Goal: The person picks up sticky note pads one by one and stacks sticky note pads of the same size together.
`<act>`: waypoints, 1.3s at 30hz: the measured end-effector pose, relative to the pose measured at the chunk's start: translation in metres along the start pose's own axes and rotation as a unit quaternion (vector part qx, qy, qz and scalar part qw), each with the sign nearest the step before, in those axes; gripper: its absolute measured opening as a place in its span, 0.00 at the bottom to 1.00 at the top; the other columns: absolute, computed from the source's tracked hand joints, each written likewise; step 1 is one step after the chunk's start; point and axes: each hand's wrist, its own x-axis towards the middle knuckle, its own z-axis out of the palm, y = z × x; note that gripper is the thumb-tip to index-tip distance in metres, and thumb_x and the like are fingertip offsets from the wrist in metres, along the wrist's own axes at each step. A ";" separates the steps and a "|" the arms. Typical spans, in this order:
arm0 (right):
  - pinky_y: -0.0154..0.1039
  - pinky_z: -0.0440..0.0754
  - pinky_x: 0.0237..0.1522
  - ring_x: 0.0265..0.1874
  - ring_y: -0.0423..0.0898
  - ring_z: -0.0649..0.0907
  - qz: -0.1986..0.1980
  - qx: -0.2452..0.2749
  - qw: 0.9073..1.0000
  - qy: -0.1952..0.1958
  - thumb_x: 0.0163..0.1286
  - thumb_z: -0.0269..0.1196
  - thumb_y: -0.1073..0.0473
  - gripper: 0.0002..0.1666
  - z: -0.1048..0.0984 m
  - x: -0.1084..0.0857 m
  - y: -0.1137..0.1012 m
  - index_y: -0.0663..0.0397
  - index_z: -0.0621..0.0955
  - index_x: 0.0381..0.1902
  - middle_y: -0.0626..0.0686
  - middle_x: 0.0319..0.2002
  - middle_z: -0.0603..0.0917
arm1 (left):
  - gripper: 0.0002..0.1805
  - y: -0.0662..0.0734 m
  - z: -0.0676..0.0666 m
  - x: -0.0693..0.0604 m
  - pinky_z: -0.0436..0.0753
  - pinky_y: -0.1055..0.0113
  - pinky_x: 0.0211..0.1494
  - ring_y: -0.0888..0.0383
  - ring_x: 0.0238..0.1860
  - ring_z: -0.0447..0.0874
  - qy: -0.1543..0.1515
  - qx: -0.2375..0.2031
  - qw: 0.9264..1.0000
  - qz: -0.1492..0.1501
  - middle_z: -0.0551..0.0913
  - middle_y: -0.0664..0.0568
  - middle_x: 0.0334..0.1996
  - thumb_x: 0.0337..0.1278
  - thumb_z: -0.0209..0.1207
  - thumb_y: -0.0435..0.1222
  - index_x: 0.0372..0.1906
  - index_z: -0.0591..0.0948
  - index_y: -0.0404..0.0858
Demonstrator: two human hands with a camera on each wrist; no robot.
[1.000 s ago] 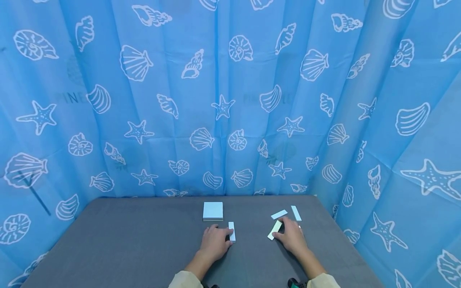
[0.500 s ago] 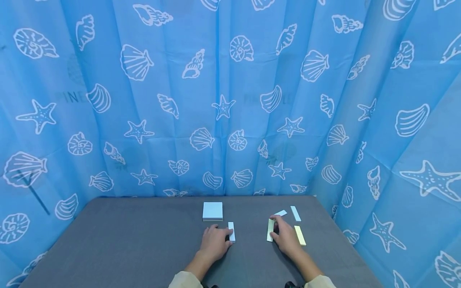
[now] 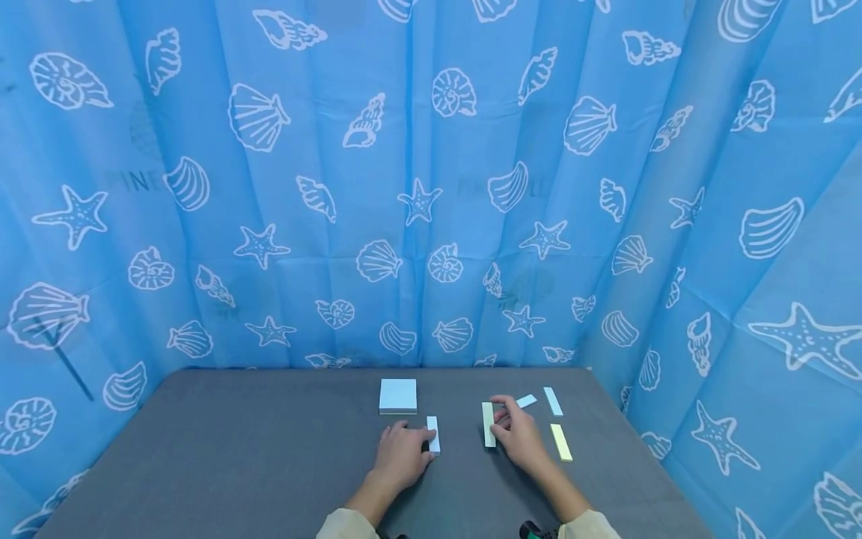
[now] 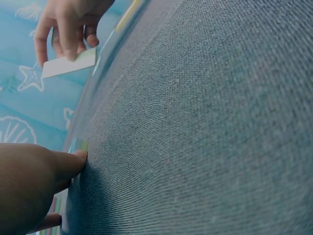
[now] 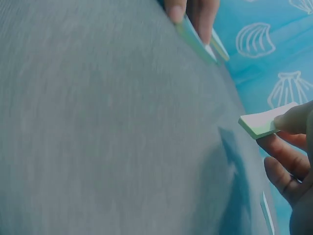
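Pale green, a slim rectangular strip (image 3: 488, 424) is pinched in a person's right hand (image 3: 521, 433) above the grey cloth-covered table (image 3: 236, 449), likely to avoid dragging; the left hand (image 3: 399, 453), farther from the table's right edge, grips a narrow pale-blue block (image 3: 435, 443), apparently to steady it.

Curtain (image 3: 417, 299): blue, white shell and starfish print
Table (image 3: 256, 449): grey
Square stack (image 3: 398, 394), 12 o'clock from left grip (image 3: 402, 453): pale blue top
Left strip (image 3: 434, 443), left grip: pale blue
Held strip (image 3: 488, 424), right grip (image 3: 518, 436): pale green, one face whitish
Outer strip (image 3: 553, 401), 2 o'clock from right grip: pale blue
Lower strip (image 3: 561, 442), 3 o'clock: yellow
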 end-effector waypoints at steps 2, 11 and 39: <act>0.36 0.78 0.29 0.26 0.42 0.80 0.018 0.030 0.999 -0.007 0.56 0.65 0.78 0.25 0.004 0.002 -0.004 0.60 0.76 0.52 0.52 0.31 0.78 | 0.19 0.000 0.000 0.000 0.68 0.36 0.60 0.41 0.60 0.74 0.000 -0.002 1.000 -0.003 0.84 0.53 0.51 0.54 0.68 0.44 0.53 0.85 0.50; 0.38 0.78 0.17 0.19 0.43 0.78 0.102 0.131 0.986 -0.022 0.58 0.63 0.76 0.25 0.032 0.008 -0.020 0.69 0.74 0.55 0.52 0.27 0.78 | 0.19 0.003 -0.001 0.001 0.66 0.36 0.61 0.41 0.61 0.73 0.004 -0.001 1.000 -0.018 0.84 0.53 0.52 0.54 0.69 0.44 0.53 0.85 0.50; 0.35 0.79 0.17 0.14 0.42 0.78 0.118 0.104 0.981 -0.115 0.59 0.63 0.74 0.20 0.069 0.014 -0.040 0.72 0.76 0.51 0.50 0.22 0.81 | 0.24 0.005 0.003 0.002 0.67 0.36 0.61 0.42 0.61 0.73 0.008 0.005 0.999 -0.039 0.84 0.50 0.50 0.52 0.70 0.44 0.56 0.83 0.48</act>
